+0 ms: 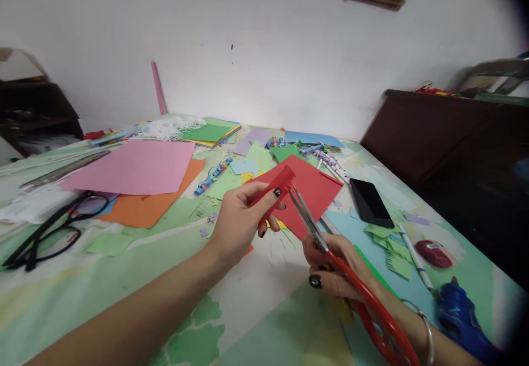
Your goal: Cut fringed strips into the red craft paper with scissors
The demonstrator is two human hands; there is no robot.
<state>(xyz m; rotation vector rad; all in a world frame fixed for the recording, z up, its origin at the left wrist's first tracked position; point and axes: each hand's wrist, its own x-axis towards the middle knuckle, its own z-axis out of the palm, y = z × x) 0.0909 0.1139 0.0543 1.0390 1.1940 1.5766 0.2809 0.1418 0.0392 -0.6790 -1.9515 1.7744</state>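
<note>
My left hand (243,214) pinches a red paper strip (279,184) between thumb and fingers; its far edge shows fine cuts like a fringe. In my right hand (339,267) is a pair of red-handled scissors (351,278), gripped near the pivot. The blade tips point up and left, right beside the fringed edge of the strip, with a narrow gap between them. Behind the strip a larger red sheet of paper (314,189) lies on the table.
Left lie a pink sheet (136,167), an orange sheet (152,209) and black glasses (53,233). Right are a black phone (371,203), fringed green paper pieces (390,247), a white marker (415,258) and a blue glue gun (460,316). A wall stands behind the table.
</note>
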